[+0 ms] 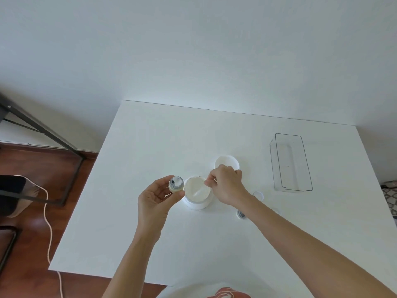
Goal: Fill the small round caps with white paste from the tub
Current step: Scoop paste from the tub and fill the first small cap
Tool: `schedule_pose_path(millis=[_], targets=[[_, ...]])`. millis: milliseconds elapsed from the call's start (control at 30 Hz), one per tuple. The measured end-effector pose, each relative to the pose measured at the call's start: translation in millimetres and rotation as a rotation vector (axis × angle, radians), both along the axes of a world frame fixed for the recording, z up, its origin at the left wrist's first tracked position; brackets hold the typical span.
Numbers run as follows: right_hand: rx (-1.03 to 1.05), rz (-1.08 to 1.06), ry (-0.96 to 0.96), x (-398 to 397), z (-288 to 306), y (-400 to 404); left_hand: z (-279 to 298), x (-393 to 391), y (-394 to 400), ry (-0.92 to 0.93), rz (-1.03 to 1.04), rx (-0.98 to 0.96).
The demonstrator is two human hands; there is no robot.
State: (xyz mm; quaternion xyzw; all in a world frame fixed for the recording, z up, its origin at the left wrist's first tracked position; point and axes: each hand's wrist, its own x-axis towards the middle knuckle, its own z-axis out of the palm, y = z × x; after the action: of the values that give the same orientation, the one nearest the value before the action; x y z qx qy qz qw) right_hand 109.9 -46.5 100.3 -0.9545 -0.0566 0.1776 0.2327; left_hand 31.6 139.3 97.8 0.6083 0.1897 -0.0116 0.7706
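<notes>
Left hand (158,196) pinches a little cap (176,183) by its sides beside the open tub (197,193); right hand (225,183) grips a small scoop over the paste. Cap looks light, probably slippery once smeared.

The left hand (156,197) is pinching a small round cap (176,184) beside the open tub (197,193) of white paste, while the right hand (227,186) is gripping a thin white tool (blurred) over it.

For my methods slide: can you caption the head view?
Left hand holds a small cap beside the open tub while the right hand works a tool in the paste.
</notes>
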Motion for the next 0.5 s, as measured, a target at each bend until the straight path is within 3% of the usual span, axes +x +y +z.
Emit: schedule_pose_path(millis=[267,500], targets=[[0.228,-0.293,0.181,3,22,-33,-2,1,-5,0.002,-0.014,-0.007],[0.502,-0.409,0.143,4,45,-46,-4,5,-16,0.015,-0.042,-0.005]])
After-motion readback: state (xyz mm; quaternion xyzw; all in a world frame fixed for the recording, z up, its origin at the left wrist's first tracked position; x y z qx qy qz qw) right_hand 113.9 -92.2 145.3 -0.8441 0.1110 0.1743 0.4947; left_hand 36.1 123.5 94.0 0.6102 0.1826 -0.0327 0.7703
